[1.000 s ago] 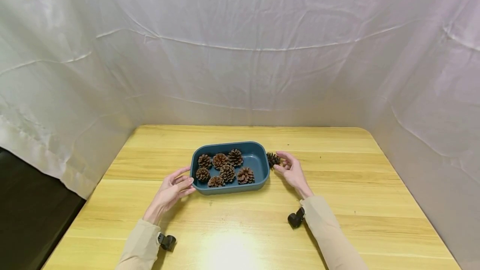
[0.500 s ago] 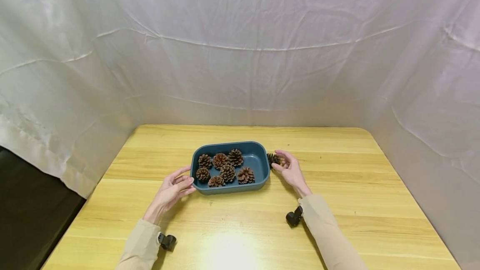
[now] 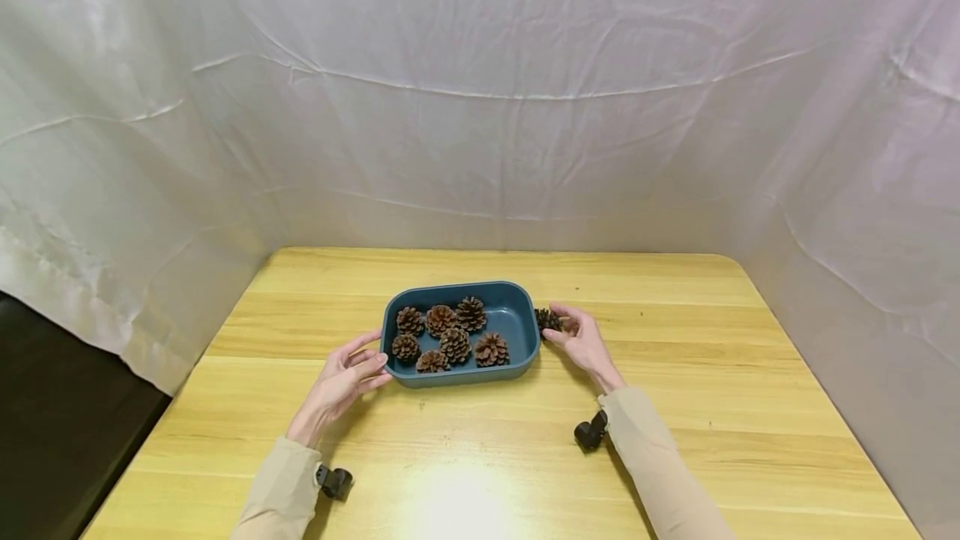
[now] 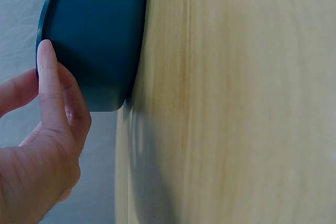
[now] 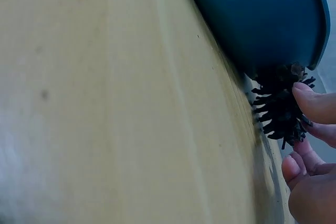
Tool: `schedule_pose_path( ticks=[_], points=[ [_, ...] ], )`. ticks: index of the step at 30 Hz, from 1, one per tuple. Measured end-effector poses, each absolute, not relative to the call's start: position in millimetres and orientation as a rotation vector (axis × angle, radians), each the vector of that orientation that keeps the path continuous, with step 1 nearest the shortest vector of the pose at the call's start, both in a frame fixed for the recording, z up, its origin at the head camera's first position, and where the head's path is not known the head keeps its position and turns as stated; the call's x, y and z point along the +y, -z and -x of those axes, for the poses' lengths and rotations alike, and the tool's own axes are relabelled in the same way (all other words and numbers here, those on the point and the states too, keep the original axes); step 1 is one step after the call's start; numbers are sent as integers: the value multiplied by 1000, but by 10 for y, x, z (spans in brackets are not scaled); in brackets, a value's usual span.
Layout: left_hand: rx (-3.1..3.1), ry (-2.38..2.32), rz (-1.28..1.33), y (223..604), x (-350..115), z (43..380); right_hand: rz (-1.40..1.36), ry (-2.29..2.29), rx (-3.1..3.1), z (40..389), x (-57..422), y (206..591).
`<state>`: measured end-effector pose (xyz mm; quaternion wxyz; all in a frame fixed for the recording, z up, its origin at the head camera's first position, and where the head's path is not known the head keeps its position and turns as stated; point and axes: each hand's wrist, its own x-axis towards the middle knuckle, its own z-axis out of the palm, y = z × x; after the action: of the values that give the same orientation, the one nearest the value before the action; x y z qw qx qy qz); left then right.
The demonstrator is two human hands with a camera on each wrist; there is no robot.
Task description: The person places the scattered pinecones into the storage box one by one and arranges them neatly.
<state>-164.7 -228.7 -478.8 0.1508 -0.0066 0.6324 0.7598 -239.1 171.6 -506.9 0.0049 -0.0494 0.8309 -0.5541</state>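
Observation:
A dark blue rectangular tray (image 3: 461, 379) holds several brown pine cones (image 3: 455, 346), mostly toward its left and middle. At the tray's left end, my left hand (image 3: 342, 377) grips the near corner, thumb over the rim and fingers against the outer wall; in the left wrist view that thumb (image 4: 49, 72) lies along the rim. My right hand (image 3: 587, 347) holds a darker pine cone (image 5: 281, 106) between thumb and fingers. This cone is outside the tray, right up against its right end wall, low by the tabletop.
The tray stands on a light wooden table (image 3: 675, 340). Pale fabric (image 3: 480, 107) hangs behind the table and along its sides. Small black cameras (image 3: 334, 483) are strapped at both beige sleeves.
My right hand has shifted very slightly left, and the dark pine cone in its fingers has turned a little. The left hand and the tray stay almost where they were.

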Motion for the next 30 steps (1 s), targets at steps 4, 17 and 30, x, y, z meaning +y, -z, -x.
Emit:
schedule_pose_path(
  ticks=[4,17,30],
  points=[
    [1818,-2178,9,4785,-2290,1650,180,1678,2615,2398,1739,5058],
    [1820,-2181,6,4783,-2287,1647,134,1739,2605,2355,1772,5077],
    [1813,-2186,-16,4795,-2290,1658,101,1833,2582,2323,1801,5066]
  ],
)
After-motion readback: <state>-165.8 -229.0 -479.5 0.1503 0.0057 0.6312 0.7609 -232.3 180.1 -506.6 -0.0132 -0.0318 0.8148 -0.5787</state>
